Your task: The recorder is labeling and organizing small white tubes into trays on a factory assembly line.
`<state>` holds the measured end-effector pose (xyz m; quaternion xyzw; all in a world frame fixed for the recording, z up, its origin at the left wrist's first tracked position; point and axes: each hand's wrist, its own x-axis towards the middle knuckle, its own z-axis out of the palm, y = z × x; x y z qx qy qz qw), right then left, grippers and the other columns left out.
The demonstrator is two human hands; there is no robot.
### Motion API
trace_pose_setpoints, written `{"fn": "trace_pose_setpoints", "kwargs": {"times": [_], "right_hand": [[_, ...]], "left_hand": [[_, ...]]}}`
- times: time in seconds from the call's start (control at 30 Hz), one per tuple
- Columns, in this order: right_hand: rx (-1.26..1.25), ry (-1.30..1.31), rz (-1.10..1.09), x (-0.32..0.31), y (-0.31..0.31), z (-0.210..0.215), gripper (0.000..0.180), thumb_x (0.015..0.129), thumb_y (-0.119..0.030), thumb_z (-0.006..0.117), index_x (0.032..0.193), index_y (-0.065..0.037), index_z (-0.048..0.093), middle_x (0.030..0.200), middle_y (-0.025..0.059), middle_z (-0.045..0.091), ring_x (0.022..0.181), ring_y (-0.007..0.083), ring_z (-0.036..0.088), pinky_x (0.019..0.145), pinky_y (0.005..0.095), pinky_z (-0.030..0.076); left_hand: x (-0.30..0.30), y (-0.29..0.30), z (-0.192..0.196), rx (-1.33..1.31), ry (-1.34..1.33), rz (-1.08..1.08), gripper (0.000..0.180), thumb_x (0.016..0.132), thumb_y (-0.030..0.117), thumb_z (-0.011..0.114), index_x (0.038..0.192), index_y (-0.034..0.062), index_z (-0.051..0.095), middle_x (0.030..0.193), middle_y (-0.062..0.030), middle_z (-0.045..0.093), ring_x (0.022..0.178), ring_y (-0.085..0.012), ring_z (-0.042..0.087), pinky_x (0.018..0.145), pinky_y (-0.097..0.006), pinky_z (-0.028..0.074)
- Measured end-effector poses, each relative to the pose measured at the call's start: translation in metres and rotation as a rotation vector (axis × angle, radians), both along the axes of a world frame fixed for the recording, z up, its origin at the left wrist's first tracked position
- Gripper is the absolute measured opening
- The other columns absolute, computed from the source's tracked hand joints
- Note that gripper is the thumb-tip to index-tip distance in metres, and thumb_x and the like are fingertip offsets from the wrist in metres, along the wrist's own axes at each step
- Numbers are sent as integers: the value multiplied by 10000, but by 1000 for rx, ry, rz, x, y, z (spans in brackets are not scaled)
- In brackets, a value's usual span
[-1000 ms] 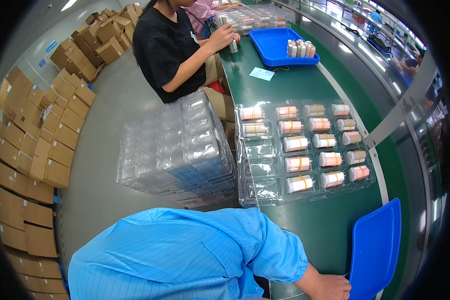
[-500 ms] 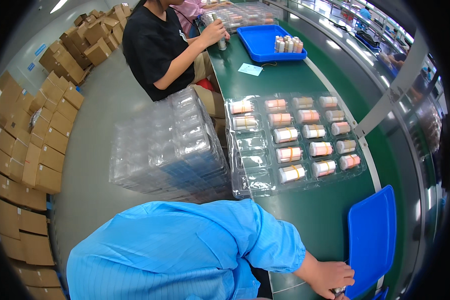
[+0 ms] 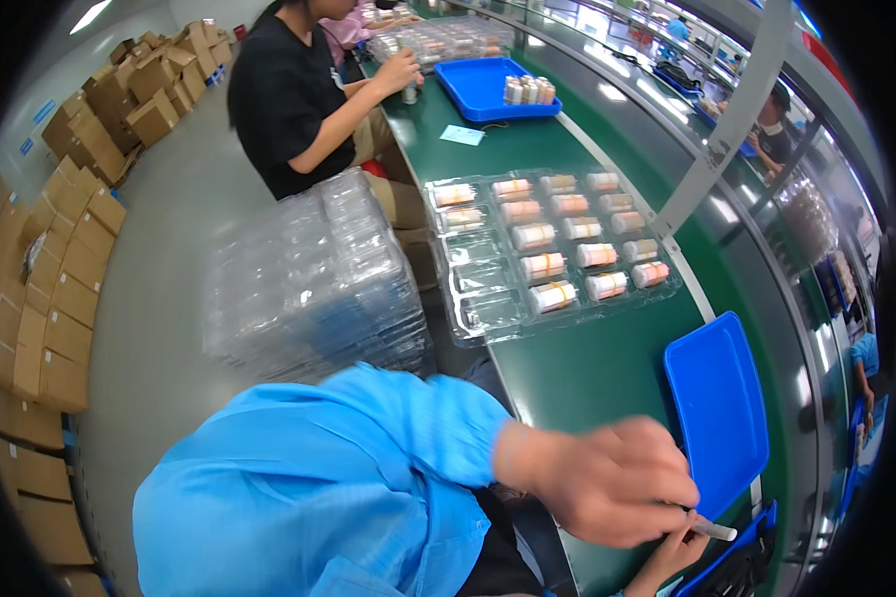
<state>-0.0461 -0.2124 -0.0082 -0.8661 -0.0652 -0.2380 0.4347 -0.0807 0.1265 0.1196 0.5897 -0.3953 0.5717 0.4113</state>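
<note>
My left hand (image 3: 607,485), reaching out of a blue sleeve (image 3: 418,423), is raised over the right end of the green table. Its fingers are curled and closed, and blur hides whatever is between them. Just beyond its fingertips my right hand (image 3: 675,553) grips a slim pale cylinder (image 3: 715,531), whose end sticks out to the right. An oblong blue tray (image 3: 719,418) lies right beside both hands. Farther away sits a clear plastic blister tray (image 3: 483,289) with rows of banded white and pink rolls (image 3: 554,297); several pockets on its left side hold nothing.
Stacked clear blister trays (image 3: 314,279) stand left of the table. Beyond them a person in black (image 3: 279,99) sits working near another blue tray (image 3: 458,85) with a cluster of rolls (image 3: 530,91). A white post (image 3: 717,149) rises at the right. Cardboard boxes (image 3: 45,318) line the far left.
My left hand has lifted and moved left and nearer. My right hand and the pale cylinder have come into plain sight. The whole view has shifted slightly.
</note>
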Motion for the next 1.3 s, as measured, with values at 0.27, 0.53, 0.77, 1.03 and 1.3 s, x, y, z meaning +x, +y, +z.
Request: {"fn": "trace_pose_setpoints", "kwargs": {"times": [0.27, 0.53, 0.77, 1.03, 1.3], "right_hand": [[-157, 39, -82, -3, 2, 9, 297, 986, -217, 596, 993, 80, 572, 920, 136, 589, 833, 205, 572, 754, 323, 486], [-113, -74, -92, -3, 14, 17, 259, 982, -206, 605, 957, 51, 594, 861, 107, 608, 780, 163, 555, 713, 301, 475], [-288, -139, -77, -16, 49, 50, 305, 943, -190, 641, 932, 115, 642, 845, 217, 685, 731, 270, 636, 704, 355, 514], [-265, -120, -102, -18, 48, 50, 305, 938, -192, 645, 916, 112, 642, 849, 211, 689, 733, 257, 627, 720, 350, 509], [-257, -86, -81, -19, 54, 57, 290, 932, -184, 650, 906, 105, 650, 842, 204, 688, 726, 248, 620, 711, 355, 505]], "left_hand": [[-9, 361, 9, 344, 234, 1390, 288, 757, 65, 653, 1040, 102, 689, 1043, -67, 626, 958, -303, 567, 841, -398, 469], [-59, 565, -56, 174, 1031, 1747, 545, 803, 6, 516, 1319, 177, 554, 1415, -38, 505, 1135, -356, 538, 1004, -415, 451], [-71, 562, -45, 168, 1214, 1765, 410, 823, 78, 512, 1204, 125, 654, 1332, -96, 584, 1109, -339, 593, 985, -414, 478], [-99, 329, 1, 702, 1638, 701, 358, 942, 331, 582, 1163, 58, 651, 1064, -160, 687, 959, -325, 663, 857, -421, 513], [-51, 88, -50, 680, 868, -569, 235, 958, 248, 575, 1051, 36, 618, 948, -123, 624, 910, -319, 605, 770, -410, 498]]}}
